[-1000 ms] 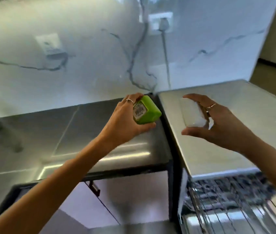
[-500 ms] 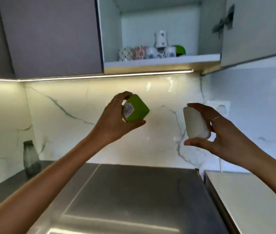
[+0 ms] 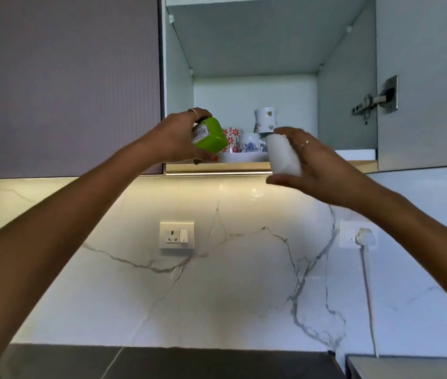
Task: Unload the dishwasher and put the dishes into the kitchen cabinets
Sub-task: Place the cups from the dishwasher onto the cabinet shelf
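Step in hand, as judged: shelving two cups in the open upper cabinet.

The left hand is wrapped round a green cup, held tilted with its barcoded base turned toward the camera, just in front of the shelf edge. The right hand is curled round a white cup, thumb beneath and fingers over the top, also tilted, level with the shelf front. Neither cup is yet on the shelf.

Mugs are already stood on the shelf: a red-flowered mug, a blue-flowered mug and a tall white mug that appears stacked on another. These sit directly behind both held cups. Bare shelf is seen to the right, near the open door and its hinge.

For a clean placement, the white cup is best taken rightward to the bare stretch, righted, and set down before being released. The green cup should be lifted over the lip and seated beside, not against, the flowered mugs; the tall stack looks liable to topple if knocked. One cup at a time is advisable.
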The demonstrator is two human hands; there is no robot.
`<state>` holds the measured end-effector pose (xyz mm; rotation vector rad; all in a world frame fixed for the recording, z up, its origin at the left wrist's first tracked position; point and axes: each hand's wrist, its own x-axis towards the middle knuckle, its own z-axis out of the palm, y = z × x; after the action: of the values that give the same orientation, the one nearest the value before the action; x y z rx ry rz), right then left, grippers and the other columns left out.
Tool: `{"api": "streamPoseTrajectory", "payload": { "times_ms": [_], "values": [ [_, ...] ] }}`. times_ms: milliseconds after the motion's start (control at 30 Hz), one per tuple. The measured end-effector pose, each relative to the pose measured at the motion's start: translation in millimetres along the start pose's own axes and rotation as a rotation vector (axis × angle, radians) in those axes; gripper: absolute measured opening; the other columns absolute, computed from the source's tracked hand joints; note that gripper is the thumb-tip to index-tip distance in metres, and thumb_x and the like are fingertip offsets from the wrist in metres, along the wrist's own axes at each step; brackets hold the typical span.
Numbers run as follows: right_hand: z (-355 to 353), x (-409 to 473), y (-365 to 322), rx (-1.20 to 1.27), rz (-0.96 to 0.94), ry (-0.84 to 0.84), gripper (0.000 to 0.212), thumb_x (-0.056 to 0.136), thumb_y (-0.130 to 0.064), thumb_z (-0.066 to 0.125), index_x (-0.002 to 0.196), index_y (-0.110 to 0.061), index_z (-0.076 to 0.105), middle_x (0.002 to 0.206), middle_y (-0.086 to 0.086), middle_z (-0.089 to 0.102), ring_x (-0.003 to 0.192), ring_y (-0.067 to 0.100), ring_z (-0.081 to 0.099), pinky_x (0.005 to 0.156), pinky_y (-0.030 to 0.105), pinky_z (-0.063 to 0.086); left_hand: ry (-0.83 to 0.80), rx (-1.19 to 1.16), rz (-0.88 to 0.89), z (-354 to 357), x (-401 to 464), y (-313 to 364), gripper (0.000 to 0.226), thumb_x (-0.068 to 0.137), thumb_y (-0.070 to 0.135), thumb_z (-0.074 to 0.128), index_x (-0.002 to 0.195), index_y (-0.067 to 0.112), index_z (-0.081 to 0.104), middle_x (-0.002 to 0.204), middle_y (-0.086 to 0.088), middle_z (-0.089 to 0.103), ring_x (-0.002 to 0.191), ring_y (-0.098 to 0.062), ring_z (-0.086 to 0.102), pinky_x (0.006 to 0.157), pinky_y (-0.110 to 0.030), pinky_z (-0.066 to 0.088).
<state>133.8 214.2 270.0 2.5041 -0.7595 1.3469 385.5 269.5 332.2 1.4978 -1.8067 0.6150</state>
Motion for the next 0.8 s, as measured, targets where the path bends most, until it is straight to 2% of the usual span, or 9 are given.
{"api": "streamPoseTrajectory", "payload": {
  "times_ms": [67,133,300,400,467,567,667,733,800],
  "values": [
    [-1,29,5,0.007,-0.004,0.021,0.077,0.075,-0.049,0.071,0.136,-0.025,0.030,0.117,0.000,0.049,0.095,0.014,0.049,0.065,0.016,0.036,-0.021,0.017,-0.004,4,23,-5,0.083,0.070,0.034,0.081,0.140,0.022,0.038,0.134,-0.001,0.051,0.099,-0.010,0.048,0.081,-0.022,0.039],
    [-3,55,9,0.017,-0.015,0.019,0.075,0.075,-0.049,0.070,0.132,-0.021,0.031,0.106,0.000,0.051,0.088,0.019,0.051,0.060,0.013,0.035,-0.037,0.010,-0.026,9,43,-9,0.081,0.073,0.033,0.079,0.141,0.020,0.037,0.135,-0.002,0.050,0.100,-0.013,0.050,0.082,-0.023,0.040],
    [-5,98,23,0.027,-0.004,-0.012,0.069,0.077,-0.051,0.069,0.130,-0.021,0.036,0.107,0.005,0.057,0.088,0.024,0.057,0.072,0.031,0.048,-0.133,0.053,-0.078,29,86,-22,0.078,0.078,0.033,0.074,0.143,0.016,0.034,0.139,-0.006,0.047,0.119,-0.022,0.050,0.092,-0.026,0.042],
    [0,114,30,0.061,0.030,-0.066,0.068,0.076,-0.056,0.066,0.130,-0.025,0.039,0.112,0.001,0.054,0.093,0.020,0.058,0.077,0.030,0.051,-0.244,0.079,-0.107,38,103,-26,0.072,0.083,0.032,0.070,0.143,0.013,0.035,0.141,-0.006,0.044,0.123,-0.022,0.047,0.100,-0.031,0.041],
    [6,124,33,0.076,0.034,-0.106,0.067,0.073,-0.059,0.066,0.127,-0.027,0.042,0.112,-0.001,0.056,0.092,0.018,0.059,0.079,0.029,0.051,-0.329,0.094,-0.121,43,113,-28,0.067,0.084,0.033,0.068,0.141,0.013,0.040,0.137,-0.004,0.048,0.119,-0.021,0.049,0.099,-0.030,0.042],
    [20,134,38,0.062,0.028,-0.134,0.062,0.070,-0.063,0.066,0.120,-0.030,0.048,0.105,-0.004,0.061,0.093,0.015,0.060,0.080,0.029,0.051,-0.512,0.036,-0.198,45,127,-34,0.049,0.087,0.029,0.066,0.132,0.019,0.050,0.126,-0.002,0.055,0.112,-0.020,0.053,0.096,-0.032,0.047],
    [34,139,38,0.044,0.013,-0.179,0.061,0.070,-0.063,0.065,0.119,-0.032,0.050,0.104,-0.008,0.060,0.094,0.012,0.056,0.083,0.028,0.049,-0.651,-0.007,-0.265,45,134,-38,0.017,0.093,0.019,0.057,0.109,0.022,0.059,0.108,0.001,0.059,0.102,-0.015,0.053,0.086,-0.024,0.048],
    [41,140,37,0.011,-0.008,-0.214,0.060,0.075,-0.060,0.064,0.124,-0.029,0.049,0.108,-0.009,0.056,0.096,0.010,0.053,0.079,0.023,0.042,-0.680,-0.046,-0.261,46,136,-42,0.015,0.094,0.013,0.055,0.097,0.025,0.062,0.098,0.004,0.058,0.096,-0.013,0.052,0.084,-0.021,0.045],
    [46,141,36,-0.012,-0.013,-0.236,0.060,0.079,-0.057,0.062,0.128,-0.026,0.048,0.112,-0.009,0.054,0.097,0.008,0.048,0.080,0.020,0.036,-0.714,-0.078,-0.264,47,138,-46,0.021,0.094,0.010,0.055,0.093,0.029,0.063,0.096,0.004,0.056,0.098,-0.014,0.049,0.093,-0.027,0.042]
  ]
}}
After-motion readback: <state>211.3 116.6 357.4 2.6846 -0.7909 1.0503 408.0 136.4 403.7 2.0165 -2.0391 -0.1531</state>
